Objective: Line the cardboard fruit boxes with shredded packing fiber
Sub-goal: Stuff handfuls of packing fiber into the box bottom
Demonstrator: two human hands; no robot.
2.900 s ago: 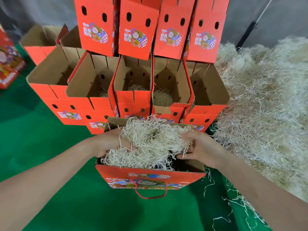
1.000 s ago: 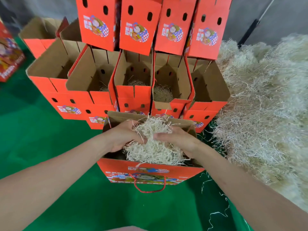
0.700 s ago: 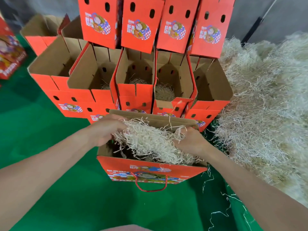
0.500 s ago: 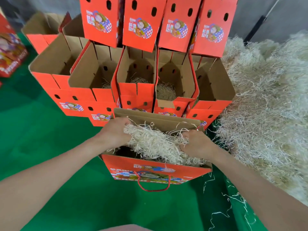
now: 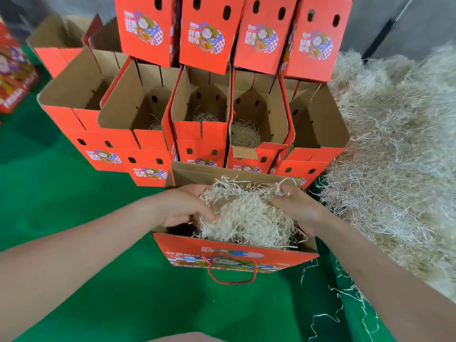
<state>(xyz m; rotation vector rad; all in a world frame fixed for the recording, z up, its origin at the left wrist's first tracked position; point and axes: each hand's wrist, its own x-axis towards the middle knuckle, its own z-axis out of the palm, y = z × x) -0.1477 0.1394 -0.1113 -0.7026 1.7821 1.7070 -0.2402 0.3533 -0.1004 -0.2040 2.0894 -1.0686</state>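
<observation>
Head view is looking down on a green floor covering (image 5: 74, 218). At its far left edge a printed red carton (image 5: 14, 77) is lying partly out of view. Right of it, a row of open red-and-brown cardboard fruit boxes (image 5: 138, 107) is standing side by side toward the back edge, flaps raised. Small nests of fiber are showing in the bottoms of the three middle boxes; what the outer two hold I cannot tell. A second tier of red boxes with oval holes (image 5: 207, 38) is resting on the rear of that row.

Just in front of the row, a nearer open red cardboard box with a red rope handle (image 5: 234, 257) is sitting on the green covering. The left grip (image 5: 180, 206), a bare hand, is reaching into this box from the left, fingers curling round the edge of a wad of pale shredded packing fiber (image 5: 246, 218). The wad is lying partly inside the box and bulging above its rim. The right grip (image 5: 301, 208) is clutching the wad's opposite side, with strands poking out over its fingers.

Along the right edge of the covering a large heap of the same pale shredded fiber (image 5: 394, 144) is spreading beside the boxes, and loose strands (image 5: 345, 292) are trailing across the green near the right forearm.
</observation>
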